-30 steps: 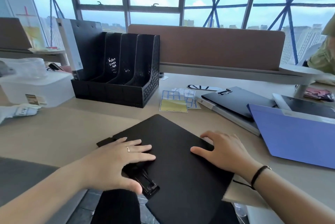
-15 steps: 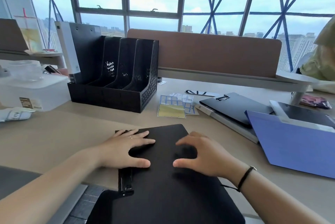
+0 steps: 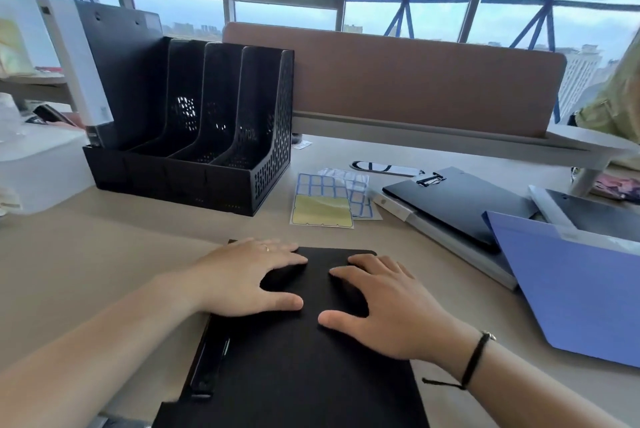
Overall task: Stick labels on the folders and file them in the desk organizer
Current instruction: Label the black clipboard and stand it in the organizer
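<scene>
A black folder (image 3: 298, 365) lies flat on the desk right in front of me, its long side pointing away, a clip along its left edge. My left hand (image 3: 249, 275) rests on its far left part with fingers spread. My right hand (image 3: 384, 303) rests flat on its right part, fingers arched. Beyond the folder lie label sheets (image 3: 325, 202), one yellow and blue-bordered ones. The black desk organizer (image 3: 194, 136) stands at the back left, with a white-spined folder (image 3: 83, 64) upright in its leftmost slot.
To the right lie a dark folder (image 3: 460, 202) on a white one, a blue folder (image 3: 581, 289) and another dark folder (image 3: 595, 216). A white box (image 3: 38, 171) sits at the far left. A brown desk divider (image 3: 415, 81) runs along the back.
The black folder has been turned from a diagonal to lie lengthwise away from me. Both hands shifted closer together on its far end.
</scene>
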The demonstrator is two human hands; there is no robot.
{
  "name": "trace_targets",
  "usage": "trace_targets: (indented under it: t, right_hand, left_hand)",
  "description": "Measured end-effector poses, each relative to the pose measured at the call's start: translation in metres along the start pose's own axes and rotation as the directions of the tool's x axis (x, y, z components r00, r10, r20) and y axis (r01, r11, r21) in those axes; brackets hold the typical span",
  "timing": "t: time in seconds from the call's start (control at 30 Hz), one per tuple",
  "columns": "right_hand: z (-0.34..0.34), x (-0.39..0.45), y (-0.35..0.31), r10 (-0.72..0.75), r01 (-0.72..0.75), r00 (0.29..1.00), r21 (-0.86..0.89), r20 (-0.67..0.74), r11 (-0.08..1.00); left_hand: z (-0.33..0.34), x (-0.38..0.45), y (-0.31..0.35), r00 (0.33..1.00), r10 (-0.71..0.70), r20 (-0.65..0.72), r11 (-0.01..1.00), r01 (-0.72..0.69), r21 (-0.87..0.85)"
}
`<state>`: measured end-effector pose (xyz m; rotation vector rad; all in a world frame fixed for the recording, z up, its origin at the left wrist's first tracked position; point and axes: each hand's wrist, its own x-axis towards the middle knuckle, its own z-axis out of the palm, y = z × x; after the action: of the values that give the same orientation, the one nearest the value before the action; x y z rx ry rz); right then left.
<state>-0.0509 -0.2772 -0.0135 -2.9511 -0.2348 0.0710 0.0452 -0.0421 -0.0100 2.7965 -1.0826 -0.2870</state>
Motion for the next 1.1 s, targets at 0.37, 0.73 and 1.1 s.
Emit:
trace_targets:
  t: [0.37,0.73,1.1]
  right_hand:
    - [-0.003,0.122,0.048,0.219,-0.176,0.951,0.201,-0.218,0.964]
    - [0.012,0.133,0.049,0.097,-0.058,0.973,0.181,-0.210,0.982]
    - [0.005,0.125,0.040,-0.028,0.051,0.956,0.071,-0.292,0.996]
  left_hand:
    - [-0.022,0.107,-0.015,0.902,-0.362,-0.235,0.827,0.194,-0.528]
    - [-0.006,0.121,-0.008,0.873,-0.442,-0.205,0.381,-0.024,-0.924]
    - [-0.010,0.123,-0.018,0.779,-0.625,-0.058,-0.040,-0.105,-0.994]
